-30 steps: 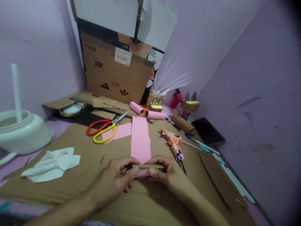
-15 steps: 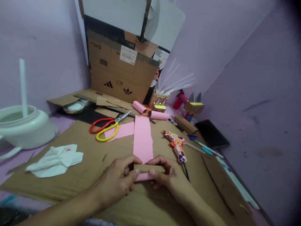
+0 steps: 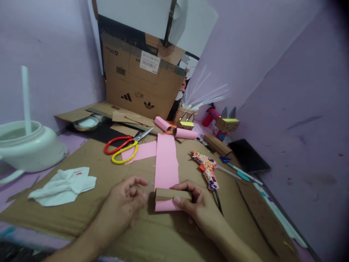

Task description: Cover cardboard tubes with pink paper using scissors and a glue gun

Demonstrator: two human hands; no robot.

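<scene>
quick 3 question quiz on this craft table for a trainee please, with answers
1. Short answer: which hand holds the brown cardboard piece with pink paper along its near side?
2. Multiple choice: what lies partly over the smaller flat pink paper piece?
a) the crumpled white sheet
b) the metal scissors with one red and one yellow handle
c) the rounded white pot
3. Fill in: in the head view, the floral-patterned glue gun lies to the ____ of the long flat pink paper strip.

Key:
1. The right hand; the left hand is apart from it.
2. b
3. right
</scene>
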